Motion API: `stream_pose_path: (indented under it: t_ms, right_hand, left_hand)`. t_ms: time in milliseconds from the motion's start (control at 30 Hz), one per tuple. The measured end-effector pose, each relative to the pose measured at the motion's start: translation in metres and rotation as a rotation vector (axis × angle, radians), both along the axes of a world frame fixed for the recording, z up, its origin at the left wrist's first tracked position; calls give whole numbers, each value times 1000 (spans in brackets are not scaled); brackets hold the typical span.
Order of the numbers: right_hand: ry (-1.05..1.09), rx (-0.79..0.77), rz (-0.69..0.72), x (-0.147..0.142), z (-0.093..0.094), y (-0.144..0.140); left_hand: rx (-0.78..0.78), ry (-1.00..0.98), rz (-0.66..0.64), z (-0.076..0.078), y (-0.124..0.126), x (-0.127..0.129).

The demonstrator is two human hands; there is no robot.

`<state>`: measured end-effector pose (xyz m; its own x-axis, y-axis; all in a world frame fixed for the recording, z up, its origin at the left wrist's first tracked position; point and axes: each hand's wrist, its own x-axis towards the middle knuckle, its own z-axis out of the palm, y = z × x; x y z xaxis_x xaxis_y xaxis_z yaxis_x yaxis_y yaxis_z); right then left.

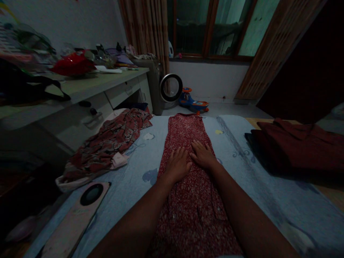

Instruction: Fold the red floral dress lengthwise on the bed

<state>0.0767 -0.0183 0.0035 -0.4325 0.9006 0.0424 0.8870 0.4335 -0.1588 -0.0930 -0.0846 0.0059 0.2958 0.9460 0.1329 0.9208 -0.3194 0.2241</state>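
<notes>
— Where is the red dress?
— Flat along the pale bedsheet; the left hand and right hand lie on its middle, fingers spread, gripping nothing.
— Advice?
— Press outward evenly, avoiding creases.

Red speckled dress laid flat lengthwise on pale blue bedsheet. Left hand and right hand pressed palm-down side by side on dress, fingers spread, thumbs nearly touching. Patterned red garment heaped at left bed edge. Dark red folded clothes at right. Cluttered desk left. Toy car on floor beyond.
</notes>
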Motion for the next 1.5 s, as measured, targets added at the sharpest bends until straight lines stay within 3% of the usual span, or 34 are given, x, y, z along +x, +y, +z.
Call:
stream_pose_path:
  t_ms: [367, 500, 633, 1300, 1500]
  right_hand:
    - [75, 109, -152, 5, -5, 0]
    - [210, 204, -13, 9, 4, 1]
    - [229, 179, 104, 10, 6, 1]
    - [152, 183, -195, 27, 5, 3]
    - [222, 178, -76, 29, 6, 4]
  left_hand:
    - [-11, -13, -9, 0, -1, -2]
    - [2, -7, -11, -2, 0, -2]
    - [-7, 2, -13, -1, 0, -2]
    - [-59, 1, -37, 2, -3, -5]
    - [-73, -14, -45, 3, -3, -6]
